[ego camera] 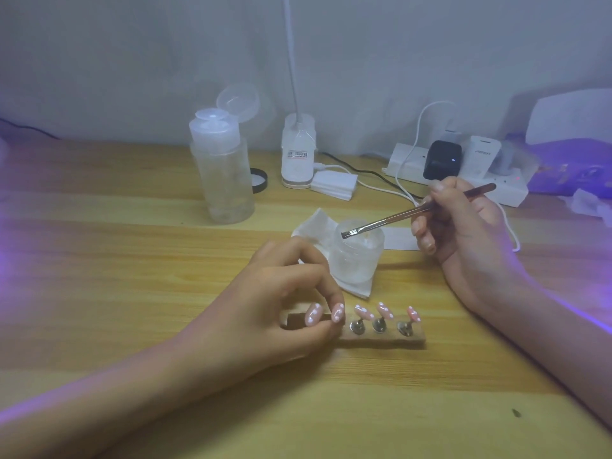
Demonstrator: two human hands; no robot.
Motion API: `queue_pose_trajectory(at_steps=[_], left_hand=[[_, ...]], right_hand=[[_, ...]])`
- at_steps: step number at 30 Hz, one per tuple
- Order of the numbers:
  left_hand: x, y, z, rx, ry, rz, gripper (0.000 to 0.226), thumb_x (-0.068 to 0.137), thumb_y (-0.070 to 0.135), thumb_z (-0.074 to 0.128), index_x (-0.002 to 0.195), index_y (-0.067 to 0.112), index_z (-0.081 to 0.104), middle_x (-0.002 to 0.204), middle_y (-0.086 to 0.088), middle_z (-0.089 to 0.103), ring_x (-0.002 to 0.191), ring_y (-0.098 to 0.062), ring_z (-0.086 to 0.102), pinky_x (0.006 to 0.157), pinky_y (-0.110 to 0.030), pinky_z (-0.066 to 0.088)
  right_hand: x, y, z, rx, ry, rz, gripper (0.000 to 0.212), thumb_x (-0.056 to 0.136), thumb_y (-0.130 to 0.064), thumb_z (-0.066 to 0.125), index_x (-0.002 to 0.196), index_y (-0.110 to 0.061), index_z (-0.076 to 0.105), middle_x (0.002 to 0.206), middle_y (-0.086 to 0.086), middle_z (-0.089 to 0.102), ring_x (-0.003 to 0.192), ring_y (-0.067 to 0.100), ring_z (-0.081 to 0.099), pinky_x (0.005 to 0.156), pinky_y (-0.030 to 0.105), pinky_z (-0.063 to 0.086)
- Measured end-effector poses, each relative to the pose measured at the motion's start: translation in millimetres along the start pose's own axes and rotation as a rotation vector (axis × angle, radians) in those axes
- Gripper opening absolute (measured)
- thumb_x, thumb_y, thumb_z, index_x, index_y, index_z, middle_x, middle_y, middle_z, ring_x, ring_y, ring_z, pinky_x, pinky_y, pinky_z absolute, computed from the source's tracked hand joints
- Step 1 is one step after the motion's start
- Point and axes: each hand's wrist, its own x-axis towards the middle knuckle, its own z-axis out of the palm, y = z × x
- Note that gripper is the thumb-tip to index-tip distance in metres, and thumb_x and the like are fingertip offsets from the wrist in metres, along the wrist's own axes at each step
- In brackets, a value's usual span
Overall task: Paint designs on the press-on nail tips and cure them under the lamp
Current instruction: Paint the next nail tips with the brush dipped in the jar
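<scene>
Pink white-dotted nail tips point(384, 310) on wooden bar point(410, 336).
Left hand point(284, 296) pinches the bar; right hand point(463, 230) grips slim brush point(397, 216) over frosted jar point(357, 260).

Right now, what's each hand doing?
Left hand: pinching the nail holder.
Right hand: gripping the brush, bristles at the jar.

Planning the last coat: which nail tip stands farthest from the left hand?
The rightmost nail tip, at the holder's end; all others stand nearer the left hand.

Jar point(359, 256), pump bottle point(222, 173) block far side; near tabletop point(331, 409) free.
</scene>
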Motion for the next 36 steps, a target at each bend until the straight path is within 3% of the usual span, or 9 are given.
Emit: queue_pose_trajectory(at_steps=[7, 11, 14, 19, 23, 26, 28, 31, 36], left_hand=[[0, -1, 3, 0.077, 0.008, 0.033, 0.005, 0.081, 0.031, 0.071, 0.084, 0.034, 0.069, 0.100, 0.013, 0.057, 0.107, -0.015, 0.049, 0.089, -0.020, 0.040], [3, 0, 3, 0.160, -0.030, 0.071, 0.010, 0.082, 0.039, 0.069, 0.092, 0.038, 0.069, 0.103, 0.018, 0.056, 0.105, -0.009, 0.048, 0.092, -0.026, 0.037], [8, 4, 6, 0.241, -0.010, 0.106, 0.012, 0.080, 0.049, 0.062, 0.089, 0.042, 0.063, 0.099, 0.022, 0.057, 0.100, -0.002, 0.047, 0.094, -0.029, 0.034], [8, 10, 14, 0.302, 0.053, 0.130, 0.009, 0.081, 0.048, 0.059, 0.084, 0.040, 0.058, 0.092, 0.023, 0.059, 0.094, -0.003, 0.046, 0.091, -0.033, 0.033], [7, 15, 17, 0.500, 0.171, 0.296, 0.016, 0.086, 0.045, 0.059, 0.076, 0.035, 0.068, 0.087, 0.021, 0.063, 0.087, -0.009, 0.050, 0.081, -0.036, 0.034], [1, 18, 14, 0.605, 0.333, 0.478, 0.024, 0.091, 0.038, 0.062, 0.070, 0.033, 0.073, 0.088, 0.018, 0.068, 0.089, -0.015, 0.053, 0.084, -0.038, 0.033], [-2, 23, 7, 0.549, 0.393, 0.547, 0.027, 0.095, 0.037, 0.061, 0.072, 0.032, 0.075, 0.091, 0.016, 0.069, 0.090, -0.014, 0.052, 0.083, -0.038, 0.036], [0, 29, -7, 0.374, 0.341, 0.559, 0.013, 0.097, 0.032, 0.059, 0.088, 0.029, 0.069, 0.103, 0.015, 0.066, 0.095, -0.011, 0.056, 0.083, -0.037, 0.043], [18, 27, -26, 0.102, 0.235, 0.280, 0.008, 0.092, 0.031, 0.062, 0.090, 0.024, 0.066, 0.090, 0.008, 0.071, 0.088, -0.015, 0.065, 0.074, -0.027, 0.048]], right_hand=[[0, -1, 0, 0.010, 0.013, 0.011, 0.029, 0.102, -0.019, 0.049, 0.073, -0.017, 0.045, 0.050, 0.001, 0.056, 0.045, 0.013, 0.046, 0.041, 0.017, 0.036], [0, -1, 0, 0.019, 0.016, 0.011, 0.030, 0.102, -0.019, 0.049, 0.073, -0.016, 0.046, 0.050, 0.001, 0.056, 0.045, 0.012, 0.047, 0.041, 0.017, 0.036], [0, 0, 1, 0.022, 0.014, 0.014, 0.029, 0.102, -0.019, 0.049, 0.073, -0.016, 0.046, 0.050, 0.001, 0.056, 0.044, 0.012, 0.046, 0.041, 0.017, 0.036], [0, -1, 1, 0.029, 0.014, 0.026, 0.029, 0.101, -0.019, 0.050, 0.073, -0.017, 0.044, 0.050, -0.001, 0.055, 0.046, 0.013, 0.046, 0.040, 0.016, 0.035], [0, 0, 0, 0.032, 0.012, 0.022, 0.030, 0.102, -0.020, 0.051, 0.072, -0.017, 0.045, 0.050, 0.001, 0.055, 0.045, 0.013, 0.046, 0.041, 0.017, 0.036], [0, 0, -1, 0.032, 0.008, 0.001, 0.030, 0.102, -0.019, 0.050, 0.072, -0.018, 0.046, 0.051, 0.002, 0.056, 0.044, 0.012, 0.047, 0.041, 0.017, 0.036], [-2, 0, -1, 0.012, 0.001, -0.053, 0.030, 0.102, -0.019, 0.050, 0.072, -0.017, 0.046, 0.051, 0.002, 0.056, 0.043, 0.013, 0.047, 0.042, 0.017, 0.037], [-7, -1, -1, -0.096, -0.028, -0.211, 0.028, 0.101, -0.021, 0.051, 0.074, -0.015, 0.044, 0.050, 0.002, 0.057, 0.041, 0.014, 0.046, 0.041, 0.019, 0.037], [-16, -7, 6, -0.241, -0.109, -0.367, 0.029, 0.100, -0.018, 0.053, 0.073, -0.017, 0.044, 0.051, 0.003, 0.057, 0.040, 0.016, 0.046, 0.041, 0.019, 0.035]])
